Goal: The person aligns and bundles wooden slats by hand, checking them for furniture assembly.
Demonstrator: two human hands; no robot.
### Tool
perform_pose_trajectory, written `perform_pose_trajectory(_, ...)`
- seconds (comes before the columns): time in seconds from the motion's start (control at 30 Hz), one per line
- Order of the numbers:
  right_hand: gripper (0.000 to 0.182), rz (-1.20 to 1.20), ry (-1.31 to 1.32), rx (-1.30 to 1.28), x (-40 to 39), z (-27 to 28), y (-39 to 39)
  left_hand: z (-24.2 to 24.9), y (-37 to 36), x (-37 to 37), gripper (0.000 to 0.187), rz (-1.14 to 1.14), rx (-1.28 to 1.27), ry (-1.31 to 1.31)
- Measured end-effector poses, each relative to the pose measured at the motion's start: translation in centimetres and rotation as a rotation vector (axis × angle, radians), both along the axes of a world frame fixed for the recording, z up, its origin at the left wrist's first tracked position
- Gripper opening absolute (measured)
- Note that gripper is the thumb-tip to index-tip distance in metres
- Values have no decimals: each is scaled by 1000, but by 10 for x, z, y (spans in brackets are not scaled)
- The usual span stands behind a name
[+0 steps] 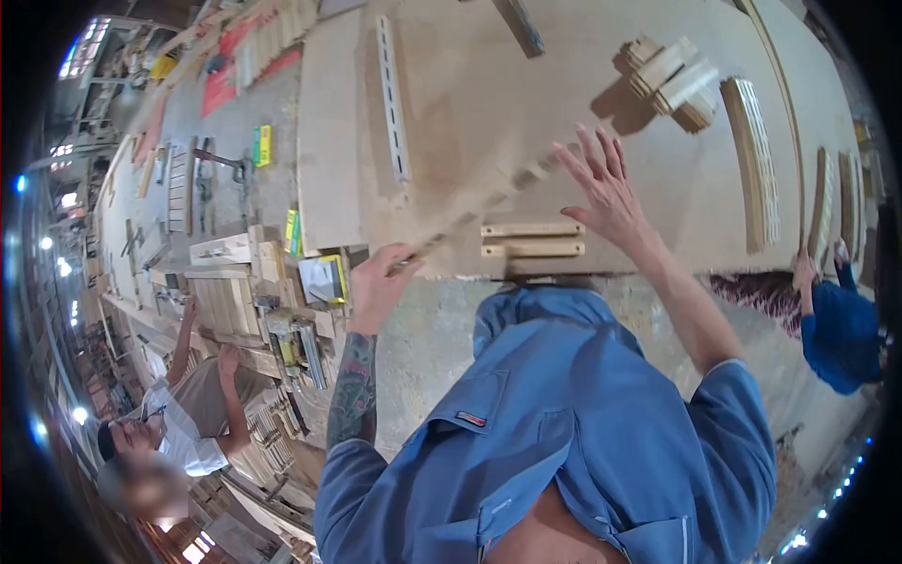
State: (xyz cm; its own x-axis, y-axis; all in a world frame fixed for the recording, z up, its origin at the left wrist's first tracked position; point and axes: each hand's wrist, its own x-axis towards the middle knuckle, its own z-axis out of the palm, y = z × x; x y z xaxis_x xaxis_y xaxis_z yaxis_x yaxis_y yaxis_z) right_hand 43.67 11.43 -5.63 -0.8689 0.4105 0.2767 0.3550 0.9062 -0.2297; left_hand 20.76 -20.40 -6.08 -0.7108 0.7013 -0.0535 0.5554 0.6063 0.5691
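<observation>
My left hand (378,287) is closed around the near end of a slotted wooden strip (493,200), which slants up across the table and is smeared by motion. At the strip's far end my right hand (606,197) is open, its fingers stretched and spread with the fingertips right by the wood. Below the strip, two short wooden bars (533,249) with holes at their ends lie parallel near the table's front edge. A long pale strip (393,103) with a row of dark slots lies farther back on the left.
Stacked short wooden pieces (669,77) and a bundle of strips (752,164) lie on the tabletop (451,85) at right. A dark-ended bar (519,26) is at the back. One person (193,423) works at the left bench; another (839,334) stands at far right.
</observation>
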Motion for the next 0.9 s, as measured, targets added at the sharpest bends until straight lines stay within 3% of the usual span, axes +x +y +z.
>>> perform_pose_trajectory(0.07,65,20,-130,-57,26,-42,-1,-19,14,6,31,-470,175,-3)
perform_pose_trajectory(0.13,59,41,-253,-110,59,-73,-4,-44,24,10,31,-509,139,-46)
perform_pose_trajectory(0.2,43,-28,-475,-498,78,-82,-7,-66,36,5,31,-545,104,-74)
perform_pose_trajectory(0.23,43,-37,-484,-498,83,-83,-9,-74,43,2,31,-570,127,-34)
perform_pose_trajectory(0.3,32,-44,-257,-361,85,-79,-16,-80,44,0,31,-599,149,2)
perform_pose_trajectory(0.6,40,-117,-260,-321,99,-106,-36,-103,45,-2,37,-674,63,210)
perform_pose_trajectory(0.7,44,-63,-158,-479,97,-85,-19,-58,76,3,41,-777,-85,158)
perform_pose_trajectory(0.77,49,-128,-101,-496,99,-81,15,-50,133,12,44,-759,2,158)
perform_pose_trajectory(0.83,52,-705,288,-694,97,-95,71,-47,215,30,48,-662,145,66)
perform_pose_trajectory(0.9,58,-1075,674,-901,81,-91,142,-49,337,54,47,-563,238,-167)
